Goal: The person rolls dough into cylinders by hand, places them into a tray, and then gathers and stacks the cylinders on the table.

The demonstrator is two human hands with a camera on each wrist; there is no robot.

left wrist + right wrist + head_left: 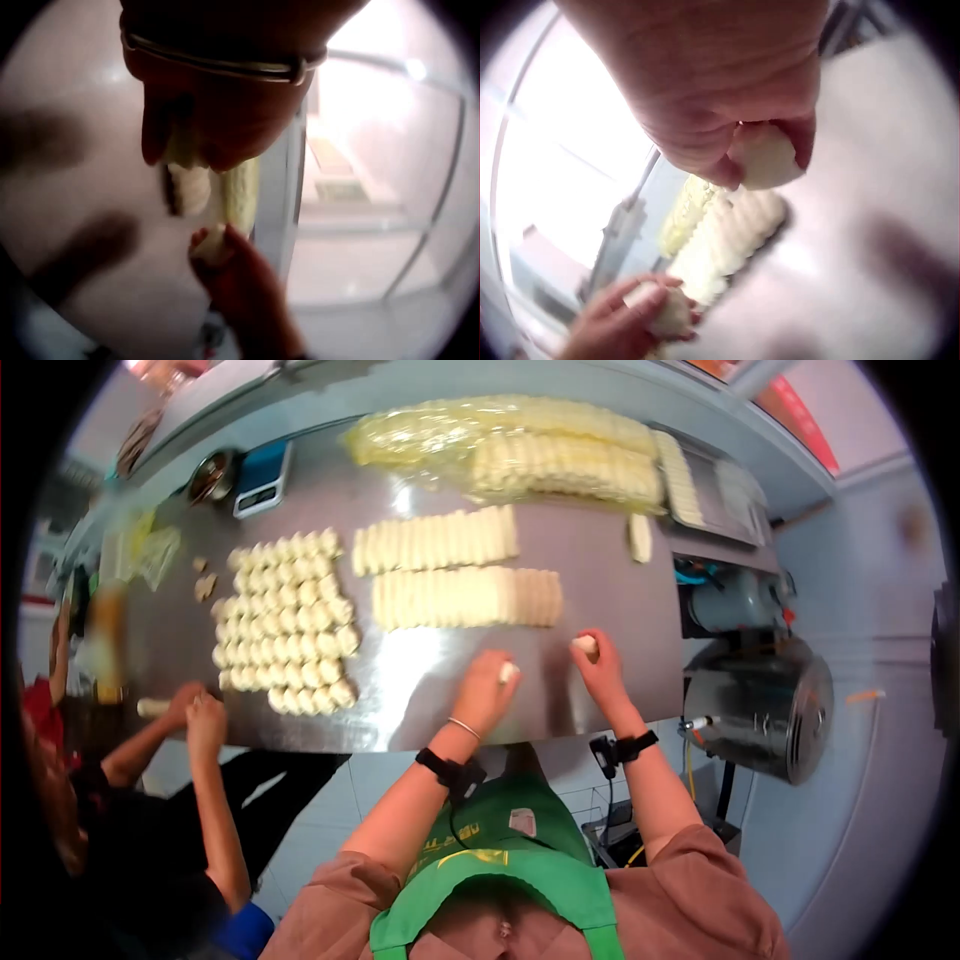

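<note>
Right hand (712, 90) and left hand (485, 695) each clamp a dough piece (766, 161) between their fingers (805, 139), near dough rows (465, 598).

The person wears a brown short-sleeved top (690, 895), a green apron (565, 895) with yellow markings (487, 857), black wrist straps (437, 766) and a thin bracelet (465, 727).

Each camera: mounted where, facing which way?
Head: worn on head, facing forward-down over grey metal table; shows left hand, right hand, forearms, green apron.
Left wrist: worn there, looks past left hand (top) to right hand.
Right wrist: worn there, looks past right hand (top) to left hand.
Both wrist views: both hands, pale dough rows.
</note>
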